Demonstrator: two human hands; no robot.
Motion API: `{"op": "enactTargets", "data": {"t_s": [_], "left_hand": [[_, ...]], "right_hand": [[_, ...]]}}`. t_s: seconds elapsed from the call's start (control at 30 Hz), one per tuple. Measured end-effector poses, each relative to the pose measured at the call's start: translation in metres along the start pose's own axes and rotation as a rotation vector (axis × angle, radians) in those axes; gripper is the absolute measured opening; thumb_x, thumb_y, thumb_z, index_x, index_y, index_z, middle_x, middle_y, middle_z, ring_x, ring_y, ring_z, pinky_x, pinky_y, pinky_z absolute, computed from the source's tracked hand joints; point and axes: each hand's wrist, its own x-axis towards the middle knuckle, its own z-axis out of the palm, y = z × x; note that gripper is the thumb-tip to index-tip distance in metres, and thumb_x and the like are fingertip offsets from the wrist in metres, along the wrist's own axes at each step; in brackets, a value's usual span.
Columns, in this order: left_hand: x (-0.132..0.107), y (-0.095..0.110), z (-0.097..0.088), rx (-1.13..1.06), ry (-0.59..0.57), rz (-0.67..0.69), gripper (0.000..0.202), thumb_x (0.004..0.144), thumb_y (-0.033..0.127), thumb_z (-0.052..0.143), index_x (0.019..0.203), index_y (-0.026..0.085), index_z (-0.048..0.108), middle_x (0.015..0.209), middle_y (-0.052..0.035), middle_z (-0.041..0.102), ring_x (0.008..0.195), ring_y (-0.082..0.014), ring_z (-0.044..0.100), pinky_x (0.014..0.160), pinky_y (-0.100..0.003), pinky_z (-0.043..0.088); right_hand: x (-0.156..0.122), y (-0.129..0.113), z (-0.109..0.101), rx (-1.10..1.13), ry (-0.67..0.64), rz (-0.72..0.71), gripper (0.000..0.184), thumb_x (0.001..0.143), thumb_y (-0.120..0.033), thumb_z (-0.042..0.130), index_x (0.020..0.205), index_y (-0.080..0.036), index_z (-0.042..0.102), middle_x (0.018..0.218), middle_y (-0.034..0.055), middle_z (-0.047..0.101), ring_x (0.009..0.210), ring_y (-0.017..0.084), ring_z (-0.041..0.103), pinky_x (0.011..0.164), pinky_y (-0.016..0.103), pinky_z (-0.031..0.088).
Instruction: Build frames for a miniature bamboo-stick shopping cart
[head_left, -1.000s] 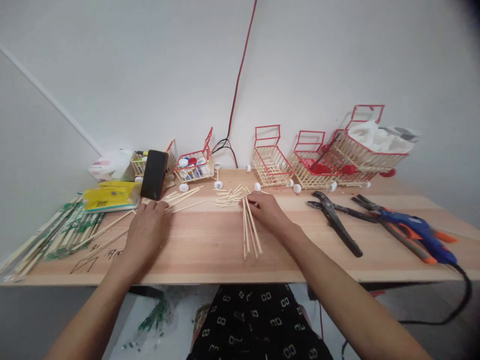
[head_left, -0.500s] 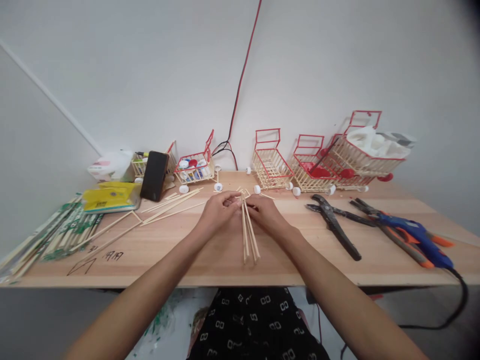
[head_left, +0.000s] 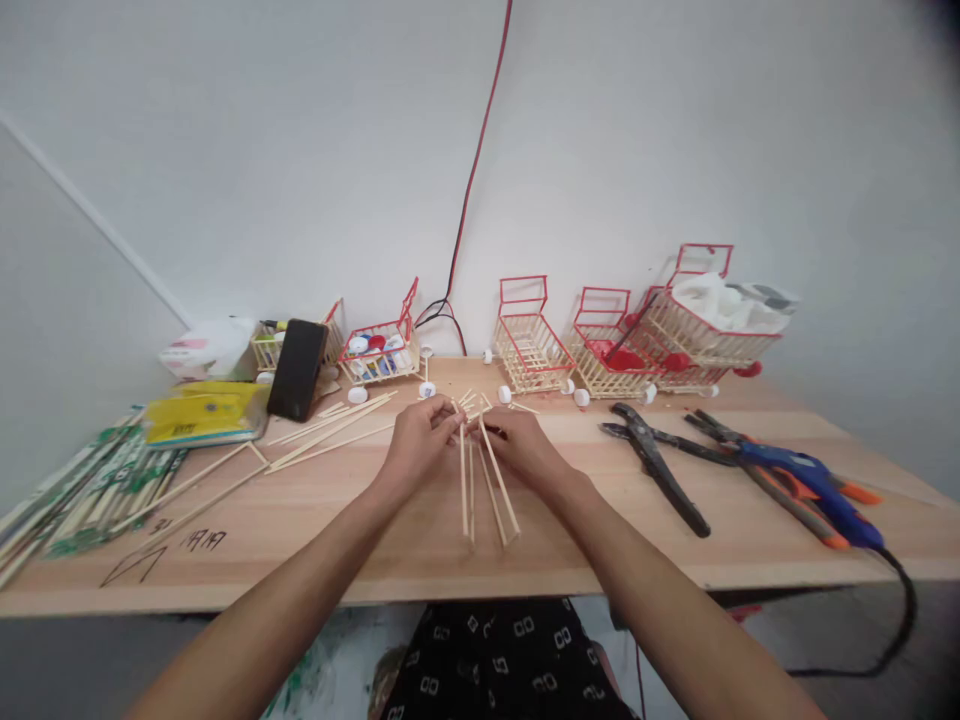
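My left hand (head_left: pixel 421 435) is closed on the far ends of one pair of thin wooden sticks (head_left: pixel 464 490). My right hand (head_left: pixel 525 442) pinches a second pair of wooden sticks (head_left: pixel 497 475) just to the right. Both pairs reach toward me over the table, with a gap between them. At its near end the right pair seems joined by a short crosspiece. The fingertips partly cover the far ends. Behind the hands lie several short stick pieces (head_left: pixel 469 398), and longer loose sticks (head_left: pixel 330 432) rest left of my left hand.
Small stick-built carts (head_left: pixel 532 350) with red rims line the wall. At right lie black-handled pliers (head_left: pixel 660 465) and a blue glue gun (head_left: pixel 806 475). Packed sticks (head_left: pixel 112 480), a yellow packet (head_left: pixel 206 412) and a phone (head_left: pixel 301 370) occupy the left of the wooden table (head_left: pixel 300 560).
The sticks, bunched together before, have parted into two pairs, one in each hand. My hands are slightly farther apart. The view has shifted a little, so the scene sits lower.
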Motion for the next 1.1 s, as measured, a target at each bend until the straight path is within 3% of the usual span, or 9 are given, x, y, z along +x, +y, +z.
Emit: {"op": "enactTargets", "data": {"t_s": [0.2, 0.33, 0.53, 0.67, 0.73, 0.9, 0.97, 1.1], "left_hand": [[0.001, 0.011, -0.006, 0.152, -0.005, 0.072, 0.011, 0.079, 0.022, 0.054, 0.074, 0.017, 0.063, 0.064, 0.0007, 0.062, 0.061, -0.0135, 0.058, 0.06, -0.023, 0.044], [-0.001, 0.01, -0.005, 0.127, 0.006, 0.064, 0.013, 0.08, 0.025, 0.055, 0.071, 0.017, 0.061, 0.062, 0.0016, 0.061, 0.061, -0.0131, 0.059, 0.06, -0.023, 0.044], [-0.007, -0.006, -0.009, -0.236, -0.048, -0.146, 0.018, 0.072, 0.033, 0.064, 0.074, 0.015, 0.061, 0.069, -0.0025, 0.066, 0.067, -0.0168, 0.065, 0.064, -0.028, 0.051], [-0.019, -0.024, -0.028, -0.344, -0.092, -0.251, 0.028, 0.068, 0.033, 0.069, 0.087, 0.013, 0.064, 0.078, -0.0059, 0.068, 0.071, -0.0179, 0.066, 0.066, -0.031, 0.053], [-0.025, -0.03, -0.043, -0.204, -0.067, -0.24, 0.03, 0.069, 0.031, 0.067, 0.093, 0.013, 0.064, 0.085, -0.0081, 0.07, 0.072, -0.0184, 0.066, 0.066, -0.031, 0.052], [-0.036, -0.033, -0.084, 0.591, 0.093, -0.018, 0.026, 0.078, 0.023, 0.055, 0.1, 0.016, 0.067, 0.099, -0.0088, 0.069, 0.09, -0.023, 0.062, 0.081, -0.036, 0.047], [-0.038, -0.034, -0.096, 0.832, 0.078, 0.024, 0.022, 0.081, 0.019, 0.051, 0.095, 0.016, 0.068, 0.099, -0.0112, 0.067, 0.096, -0.0257, 0.059, 0.085, -0.037, 0.044], [-0.039, -0.035, -0.106, 1.144, -0.007, -0.024, 0.02, 0.084, 0.014, 0.045, 0.08, 0.015, 0.065, 0.091, -0.015, 0.065, 0.091, -0.0285, 0.056, 0.081, -0.039, 0.041]], "right_hand": [[0.0, 0.007, -0.001, -0.041, 0.038, 0.044, 0.015, 0.085, -0.013, 0.06, 0.084, -0.02, 0.073, 0.081, 0.004, 0.071, 0.08, 0.018, 0.064, 0.074, 0.026, 0.044], [-0.002, 0.008, -0.002, -0.041, 0.037, 0.066, 0.014, 0.086, -0.015, 0.06, 0.08, -0.02, 0.071, 0.08, 0.004, 0.07, 0.079, 0.018, 0.063, 0.074, 0.027, 0.044], [-0.002, 0.002, -0.004, -0.069, -0.03, 0.046, 0.013, 0.087, -0.014, 0.058, 0.079, -0.018, 0.069, 0.083, 0.0045, 0.07, 0.078, 0.016, 0.061, 0.072, 0.026, 0.042], [0.0, -0.003, -0.002, -0.126, -0.088, 0.043, 0.012, 0.087, -0.016, 0.058, 0.081, -0.017, 0.069, 0.082, 0.0046, 0.069, 0.077, 0.017, 0.06, 0.071, 0.026, 0.041], [0.0, -0.004, 0.0, -0.127, -0.108, 0.036, 0.011, 0.088, -0.018, 0.059, 0.083, -0.017, 0.069, 0.082, 0.0042, 0.069, 0.077, 0.017, 0.06, 0.07, 0.026, 0.041], [0.0, -0.002, 0.005, -0.128, -0.144, 0.048, 0.012, 0.09, -0.021, 0.058, 0.09, -0.019, 0.07, 0.087, 0.0041, 0.07, 0.082, 0.017, 0.061, 0.073, 0.027, 0.042], [0.0, -0.002, 0.007, -0.139, -0.153, 0.046, 0.014, 0.09, -0.023, 0.057, 0.092, -0.019, 0.07, 0.088, 0.0045, 0.07, 0.083, 0.018, 0.062, 0.074, 0.027, 0.043], [0.001, -0.001, 0.009, -0.152, -0.155, 0.035, 0.013, 0.091, -0.024, 0.058, 0.092, -0.02, 0.07, 0.089, 0.0048, 0.069, 0.085, 0.018, 0.062, 0.076, 0.028, 0.044]]}}
